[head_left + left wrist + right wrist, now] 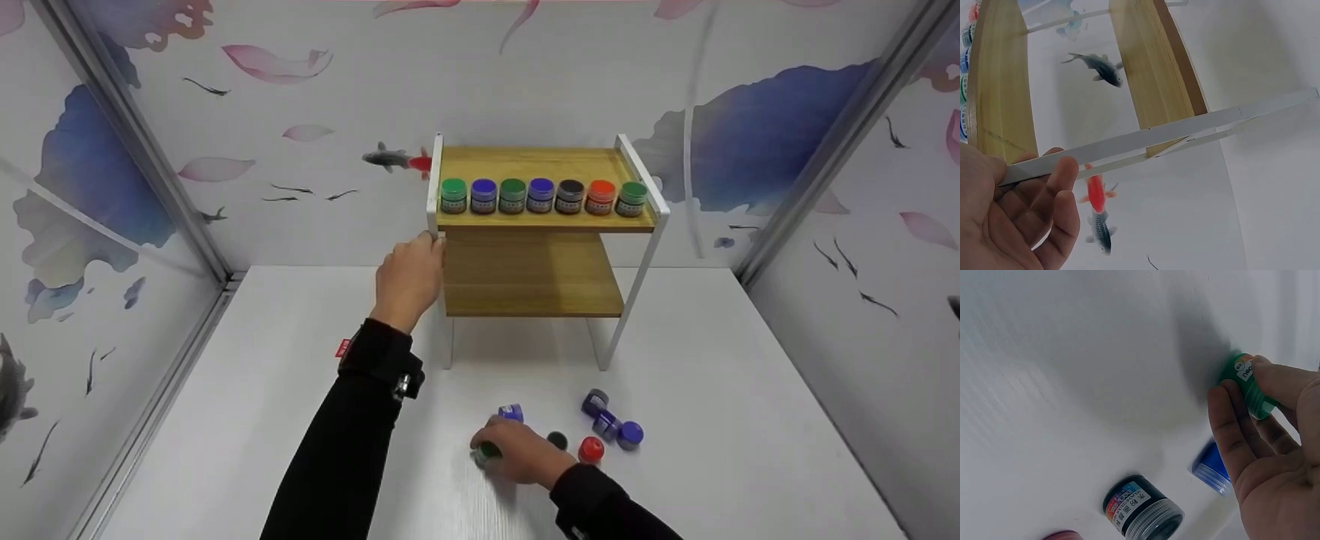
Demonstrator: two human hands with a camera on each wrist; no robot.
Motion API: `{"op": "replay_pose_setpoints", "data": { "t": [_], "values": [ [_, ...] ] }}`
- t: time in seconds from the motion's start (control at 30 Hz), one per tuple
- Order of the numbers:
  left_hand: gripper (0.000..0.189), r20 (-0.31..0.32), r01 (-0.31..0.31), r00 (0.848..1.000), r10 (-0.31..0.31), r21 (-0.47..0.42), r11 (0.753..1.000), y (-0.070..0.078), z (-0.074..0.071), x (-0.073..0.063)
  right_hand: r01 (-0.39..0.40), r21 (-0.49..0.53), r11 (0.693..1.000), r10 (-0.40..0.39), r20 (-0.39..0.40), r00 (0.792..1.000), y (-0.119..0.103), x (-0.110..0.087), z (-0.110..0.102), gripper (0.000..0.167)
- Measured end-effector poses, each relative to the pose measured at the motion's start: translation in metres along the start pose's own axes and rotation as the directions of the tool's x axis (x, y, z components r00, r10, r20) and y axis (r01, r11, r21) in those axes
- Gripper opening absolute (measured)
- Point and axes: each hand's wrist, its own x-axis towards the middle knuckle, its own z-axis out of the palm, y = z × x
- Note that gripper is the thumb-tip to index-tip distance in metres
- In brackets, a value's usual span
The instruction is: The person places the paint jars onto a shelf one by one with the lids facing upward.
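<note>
My left hand [410, 277] grips the white metal side post [1123, 145] of a small two-tier shelf, just under its top board [525, 161]. Low over the white table, my right hand [517, 450] pinches a green paint jar [1247, 385] between thumb and fingers. Beside that hand lies a blue paint jar [511, 412], partly hidden by the fingers in the right wrist view. A black paint jar [1143, 509] and a red paint jar [591, 450] are close to the wrist. Several paint jars, green, blue, black and orange-red, stand in a row along the top board's front edge [540, 220].
To the right, a dark jar [595, 403] and two blue jars [630, 435] sit close together on the table [712, 390]. The shelf's lower board [525, 277] lies beneath the jar row. Printed wall panels [360, 67] enclose the table at the back and sides.
</note>
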Motion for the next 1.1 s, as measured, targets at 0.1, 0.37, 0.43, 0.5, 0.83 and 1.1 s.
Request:
{"op": "replay_pose_setpoints", "data": {
  "t": [0.1,0.37,0.43,0.5,0.83,1.1],
  "values": [
    [0.042,0.001,0.001,1.0,-0.001,-0.005,1.0,0.001,0.0,0.0,-0.033,0.012,0.999,0.033,0.013,0.999,0.001,0.001,-0.001,0.04],
    [0.041,0.007,0.005,1.0,-0.005,-0.015,1.0,0.004,-0.002,0.001,-0.09,0.015,0.996,0.089,0.034,0.995,0.001,0.003,-0.007,0.041],
    [0.04,0.006,-0.002,1.0,0.002,-0.012,1.0,0.003,-0.002,0.0,-0.074,-0.007,0.997,0.075,0.032,0.997,0.001,0.003,-0.007,0.042],
    [0.04,0.007,-0.004,1.0,0.005,-0.012,1.0,0.003,-0.002,0.0,-0.064,-0.028,0.998,0.065,0.039,0.997,0.001,0.003,-0.008,0.042],
    [0.043,0.025,0.006,1.0,-0.005,-0.031,0.999,0.001,-0.001,0.001,-0.043,-0.043,0.998,0.045,0.057,0.997,-0.004,0.003,-0.018,0.044],
    [0.042,0.024,0.01,1.0,-0.009,-0.03,1.0,0.0,-0.001,0.001,0.01,-0.027,1.0,-0.009,0.007,1.0,-0.007,0.003,-0.036,0.033]
  ]
}}
